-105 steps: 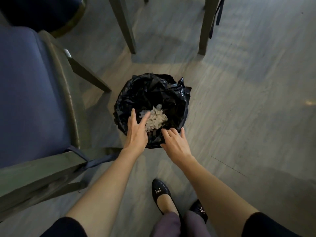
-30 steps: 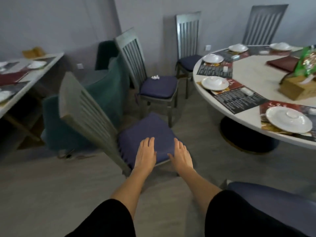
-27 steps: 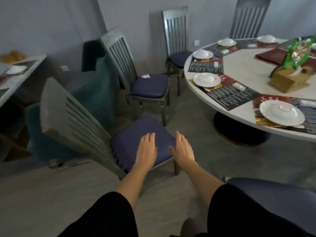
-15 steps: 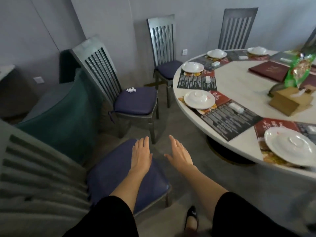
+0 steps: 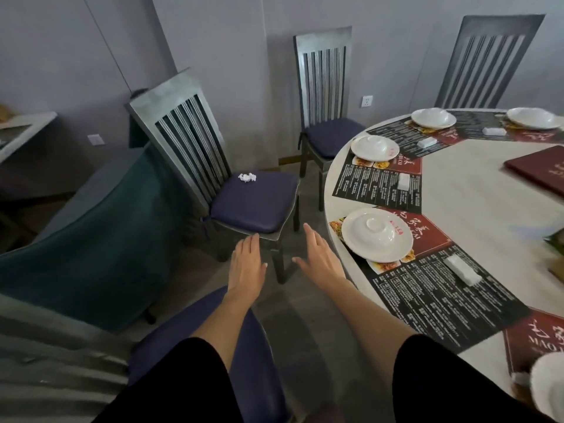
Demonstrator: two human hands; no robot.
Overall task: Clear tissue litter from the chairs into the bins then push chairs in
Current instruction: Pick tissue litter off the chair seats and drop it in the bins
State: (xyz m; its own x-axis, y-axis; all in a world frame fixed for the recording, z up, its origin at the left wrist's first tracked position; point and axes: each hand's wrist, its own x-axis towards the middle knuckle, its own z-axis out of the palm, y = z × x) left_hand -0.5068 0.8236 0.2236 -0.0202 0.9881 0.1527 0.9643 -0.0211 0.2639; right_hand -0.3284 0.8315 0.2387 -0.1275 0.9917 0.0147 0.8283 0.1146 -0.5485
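A crumpled white tissue [image 5: 247, 177] lies at the back of a slat-backed chair's navy cushion [image 5: 254, 203] beside the round tabletop [image 5: 476, 190]; left hand [image 5: 246, 265] and right hand [image 5: 319, 259] hover flat, fingers extended, empty.

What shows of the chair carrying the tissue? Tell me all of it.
The chair has a tall grey slatted back, seemingly wood, and a dark blue cushion tied to its seat. It stands upright, pulled out from the round table. A crumpled white tissue lies near the cushion's back corner. The left hand and right hand, both open, reach toward its front edge.
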